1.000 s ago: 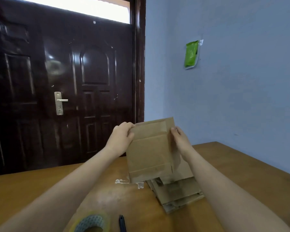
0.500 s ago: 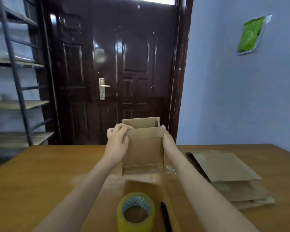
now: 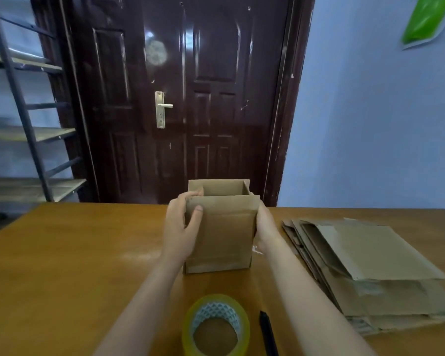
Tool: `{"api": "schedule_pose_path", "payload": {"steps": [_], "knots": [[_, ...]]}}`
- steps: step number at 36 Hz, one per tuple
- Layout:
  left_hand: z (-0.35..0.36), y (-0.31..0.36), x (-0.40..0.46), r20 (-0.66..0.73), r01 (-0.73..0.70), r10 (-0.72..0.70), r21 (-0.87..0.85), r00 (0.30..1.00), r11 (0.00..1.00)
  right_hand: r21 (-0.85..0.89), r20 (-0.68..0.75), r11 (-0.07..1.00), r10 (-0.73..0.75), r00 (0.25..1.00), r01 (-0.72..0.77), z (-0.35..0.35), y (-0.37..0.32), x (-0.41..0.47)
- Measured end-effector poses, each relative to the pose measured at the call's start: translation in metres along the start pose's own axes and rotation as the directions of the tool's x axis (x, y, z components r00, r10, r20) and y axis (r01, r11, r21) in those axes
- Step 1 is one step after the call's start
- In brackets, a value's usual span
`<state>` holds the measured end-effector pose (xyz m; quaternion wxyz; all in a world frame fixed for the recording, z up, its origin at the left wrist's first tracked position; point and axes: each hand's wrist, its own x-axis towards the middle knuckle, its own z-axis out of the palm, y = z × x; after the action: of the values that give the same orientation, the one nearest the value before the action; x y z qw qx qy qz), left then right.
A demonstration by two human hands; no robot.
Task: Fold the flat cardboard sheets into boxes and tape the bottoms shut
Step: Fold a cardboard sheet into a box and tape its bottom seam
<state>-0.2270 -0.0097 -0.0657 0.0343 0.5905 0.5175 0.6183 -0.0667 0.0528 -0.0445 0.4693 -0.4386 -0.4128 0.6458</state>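
Head view, setting: a wooden brown table point(image 3: 62, 265) fills the lower part of the picture, with a glossy dark brown panelled door point(image 3: 190, 98) behind it and a pale blue wall point(image 3: 370, 137) to the right.
Box: 1 upright open-topped brown cardboard box point(image 3: 224, 235) stands on the table near its middle, its open mouth facing up and its near wall facing the camera.
Left hand: the left hand point(image 3: 180, 227) grips the box's left side, thumb lying on the near wall and fingers curled over the top left edge into the opening.
Right hand: the right hand point(image 3: 266, 227) lies against the box's right side; its fingers are hidden behind the cardboard, so I cannot tell how they grip.
Flat sheets: a stack of flat brown cardboard sheets point(image 3: 370, 273) lies on the table to the right of the box, near it but apart, the sheets fanned unevenly.
Tape: 1 roll of clear yellowish packing tape point(image 3: 216, 327) lies flat on the table at the near edge, between the 2 forearms, well in front of the box.
Pen: 1 slim black pen point(image 3: 267, 335) lies just right of the tape roll, close beside the right forearm.
Background left: a grey metal shelf rack with wooden boards point(image 3: 28, 124) stands left of the door.
Background right: a green plastic packet point(image 3: 424, 19) hangs on the wall at the upper right.
Door fitting: a brass lever handle point(image 3: 161, 109) sits on the door's left part.
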Motion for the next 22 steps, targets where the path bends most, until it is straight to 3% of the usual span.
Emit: {"api": "schedule_pose_path", "payload": {"steps": [4,8,11,16,22], "knots": [[0.004,-0.011,0.006,-0.031,-0.019,0.016,-0.112,0.999,0.994,0.066,0.039,0.998,-0.001,0.999,-0.001,-0.003,-0.004,0.013],[0.005,-0.023,0.014,-0.004,-0.017,0.017,-0.178,1.000,0.984,-0.080,0.108,0.987,-0.128,0.986,0.137,-0.010,-0.011,0.021],[0.007,-0.032,0.014,0.019,-0.015,0.020,-0.214,1.000,0.977,-0.118,0.110,0.981,-0.140,0.984,0.153,-0.015,-0.014,0.029],[0.007,-0.041,0.019,0.067,0.093,-0.076,-0.291,0.995,0.952,-0.152,0.195,0.958,-0.212,0.958,0.243,-0.020,-0.011,0.034],[0.007,-0.036,0.025,0.096,0.208,-0.188,-0.291,0.977,0.934,-0.117,0.157,0.931,-0.327,0.932,0.347,-0.018,-0.008,0.037]]}}
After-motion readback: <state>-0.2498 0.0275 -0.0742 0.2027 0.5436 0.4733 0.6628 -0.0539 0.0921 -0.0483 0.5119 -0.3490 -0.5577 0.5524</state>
